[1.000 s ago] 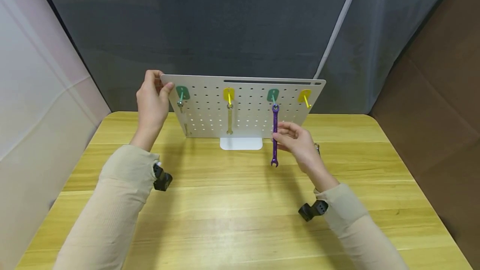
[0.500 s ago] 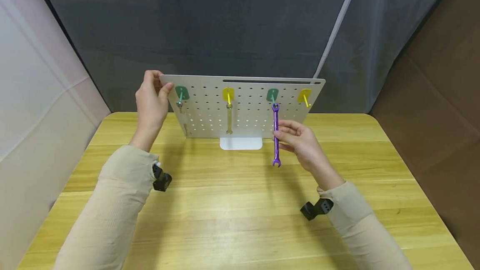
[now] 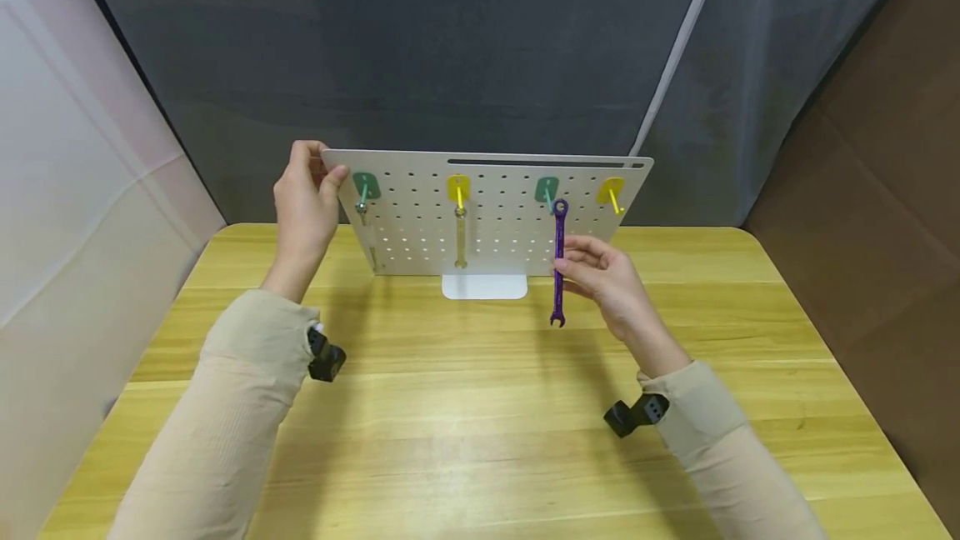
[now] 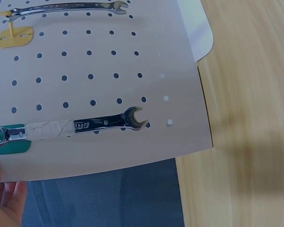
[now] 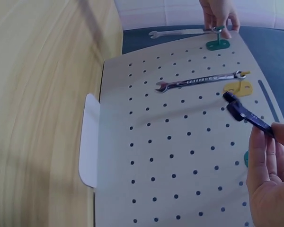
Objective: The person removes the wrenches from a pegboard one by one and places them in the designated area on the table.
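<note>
My left hand (image 3: 306, 198) grips the upper left corner of a white pegboard (image 3: 495, 232), thumb in front. In my right hand (image 3: 603, 282) a purple combination wrench (image 3: 558, 273) is pinched upright between thumb and fingers. Its ring end is beside the tip of the right green hook (image 3: 547, 190); the open end points down. A silver wrench (image 3: 461, 236) hangs on the left yellow hook (image 3: 458, 187). Another silver wrench (image 4: 94, 125), with a pale wrap on its shaft, hangs from the left green hook (image 4: 12, 146) close to my left hand.
The right yellow hook (image 3: 611, 190) carries nothing. The board's white foot plate (image 3: 484, 287) rests on the wooden table (image 3: 450, 440). Dark grey cloth (image 3: 450, 48) stands behind, with a pale sheet (image 3: 82, 148) left and a brown one (image 3: 862, 190) right.
My right hand has moved slightly up and right with the purple wrench. Its ring end has shifted from in front of the green hook's tip to the right of it. My left hand stays put.
</note>
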`<state>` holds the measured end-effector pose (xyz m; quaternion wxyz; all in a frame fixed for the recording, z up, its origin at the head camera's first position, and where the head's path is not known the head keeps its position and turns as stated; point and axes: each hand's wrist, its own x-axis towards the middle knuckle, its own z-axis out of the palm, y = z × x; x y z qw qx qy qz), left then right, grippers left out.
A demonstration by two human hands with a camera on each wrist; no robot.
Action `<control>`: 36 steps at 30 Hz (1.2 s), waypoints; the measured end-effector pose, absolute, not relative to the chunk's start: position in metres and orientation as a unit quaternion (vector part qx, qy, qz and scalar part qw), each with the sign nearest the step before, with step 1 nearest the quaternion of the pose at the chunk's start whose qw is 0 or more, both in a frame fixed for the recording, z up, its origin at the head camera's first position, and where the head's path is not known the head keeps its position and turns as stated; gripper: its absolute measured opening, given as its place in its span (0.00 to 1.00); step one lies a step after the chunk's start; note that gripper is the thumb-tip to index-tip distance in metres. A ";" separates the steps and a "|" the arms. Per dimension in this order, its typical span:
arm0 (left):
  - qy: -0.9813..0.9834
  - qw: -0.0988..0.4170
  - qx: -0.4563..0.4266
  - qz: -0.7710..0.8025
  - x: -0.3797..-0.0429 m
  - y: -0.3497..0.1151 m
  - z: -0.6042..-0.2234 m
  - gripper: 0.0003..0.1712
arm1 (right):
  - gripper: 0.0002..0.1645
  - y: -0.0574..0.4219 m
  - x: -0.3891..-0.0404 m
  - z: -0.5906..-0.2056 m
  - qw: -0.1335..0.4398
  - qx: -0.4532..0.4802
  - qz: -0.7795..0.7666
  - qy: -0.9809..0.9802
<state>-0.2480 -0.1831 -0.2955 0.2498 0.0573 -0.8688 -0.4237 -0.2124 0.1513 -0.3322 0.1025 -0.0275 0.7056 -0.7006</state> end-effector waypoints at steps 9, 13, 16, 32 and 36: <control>-0.868 0.254 0.060 -0.422 -0.249 -0.183 -0.295 0.20 | 0.14 0.162 -0.217 -0.345 0.092 -0.026 -0.695 0.712; -0.868 0.250 0.062 -0.425 -0.249 -0.183 -0.295 0.20 | 0.14 0.170 -0.218 -0.351 0.089 -0.017 -0.697 0.711; -0.868 0.250 0.062 -0.424 -0.249 -0.183 -0.296 0.20 | 0.13 0.177 -0.219 -0.356 0.088 -0.011 -0.695 0.713; -0.868 0.250 0.055 -0.425 -0.248 -0.183 -0.296 0.20 | 0.12 0.221 -0.221 -0.381 0.087 0.028 -0.695 0.713; -0.868 0.252 0.053 -0.424 -0.248 -0.183 -0.296 0.20 | 0.11 0.231 -0.222 -0.389 0.089 0.046 -0.683 0.723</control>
